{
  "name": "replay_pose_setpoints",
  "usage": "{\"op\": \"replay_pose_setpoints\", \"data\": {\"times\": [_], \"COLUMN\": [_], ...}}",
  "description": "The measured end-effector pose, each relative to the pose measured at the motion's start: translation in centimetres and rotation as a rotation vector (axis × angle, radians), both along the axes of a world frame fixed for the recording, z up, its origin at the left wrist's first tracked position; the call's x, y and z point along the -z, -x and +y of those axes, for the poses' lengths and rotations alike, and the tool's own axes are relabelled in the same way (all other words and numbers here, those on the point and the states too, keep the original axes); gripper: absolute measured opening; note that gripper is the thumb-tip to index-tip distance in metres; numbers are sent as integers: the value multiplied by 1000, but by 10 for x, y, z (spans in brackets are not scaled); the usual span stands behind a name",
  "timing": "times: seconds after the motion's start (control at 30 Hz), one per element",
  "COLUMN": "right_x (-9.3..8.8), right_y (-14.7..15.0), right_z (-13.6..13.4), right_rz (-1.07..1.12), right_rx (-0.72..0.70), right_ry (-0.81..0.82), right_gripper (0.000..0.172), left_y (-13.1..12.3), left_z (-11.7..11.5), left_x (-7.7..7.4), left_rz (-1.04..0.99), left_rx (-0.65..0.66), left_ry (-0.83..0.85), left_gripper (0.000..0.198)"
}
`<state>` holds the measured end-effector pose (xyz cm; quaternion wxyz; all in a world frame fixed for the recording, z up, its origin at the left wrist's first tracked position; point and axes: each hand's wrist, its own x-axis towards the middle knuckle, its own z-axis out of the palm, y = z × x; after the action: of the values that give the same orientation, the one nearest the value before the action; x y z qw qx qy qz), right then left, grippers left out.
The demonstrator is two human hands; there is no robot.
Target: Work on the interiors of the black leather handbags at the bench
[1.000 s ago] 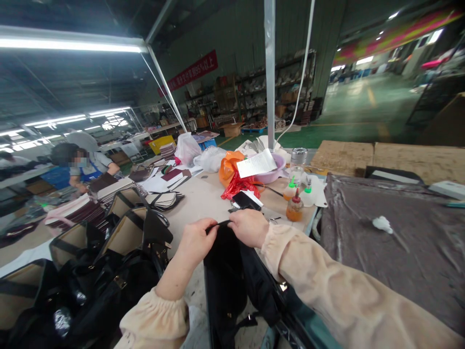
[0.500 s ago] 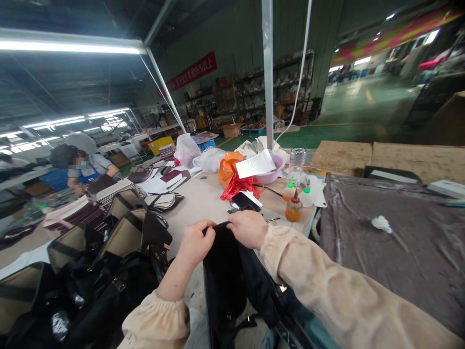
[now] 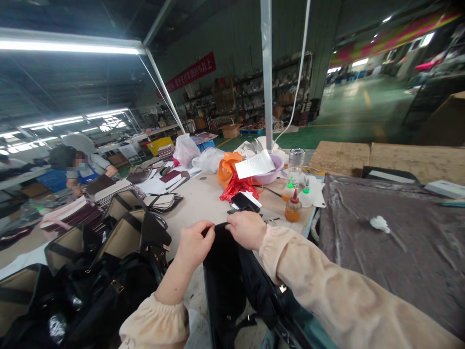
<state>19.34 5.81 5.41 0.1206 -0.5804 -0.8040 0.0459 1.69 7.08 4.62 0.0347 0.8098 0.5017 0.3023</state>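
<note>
Tube light [image 3: 69,47] glares (upper left); top right seems smeared.

red banner [image 3: 192,72] left of the metal pole [image 3: 266,72], saying "95%以上", paper [image 3: 255,166] by the pole's foot (words too tiny to read)

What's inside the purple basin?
A white paper sheet covers much of the purple basin from this view; anything behind or under the sheet is hidden.

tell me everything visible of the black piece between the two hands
The black piece looks like soft, matte fabric. Its far edge is pinched by the left hand and right hand, close together. A small shiny fitting shows lower down. It extends toward the viewer, its near end cut off by the frame.
</note>
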Motion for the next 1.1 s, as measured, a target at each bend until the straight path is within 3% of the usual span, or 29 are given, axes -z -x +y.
{"op": "replay_pose_setpoints", "data": {"times": [0.17, 0.43, 0.67, 1.0, 1.1], "right_x": [0, 4, -1, 2, 3], "right_y": [4, 5, 5, -2, -3], "right_z": [0, 2, -1, 0, 0], "right_rz": [-4, -9, 0, 5, 6], "right_rx": [-14, -8, 3, 9, 13], "right_ry": [-23, -44, 21, 0, 0], "right_gripper": [27, 27, 27, 28, 28], "left_y": [9, 4, 6, 12, 13], "left_z": [-1, -3, 0, -5, -5], "left_x": [0, -9, -6, 1, 1], "left_rz": [111, 415, 179, -23, -80], "left_rx": [58, 87, 100, -112, -79], "left_ry": [-152, -198, -120, -37, -32], "left_gripper": [16, 20, 17, 24, 19]}}
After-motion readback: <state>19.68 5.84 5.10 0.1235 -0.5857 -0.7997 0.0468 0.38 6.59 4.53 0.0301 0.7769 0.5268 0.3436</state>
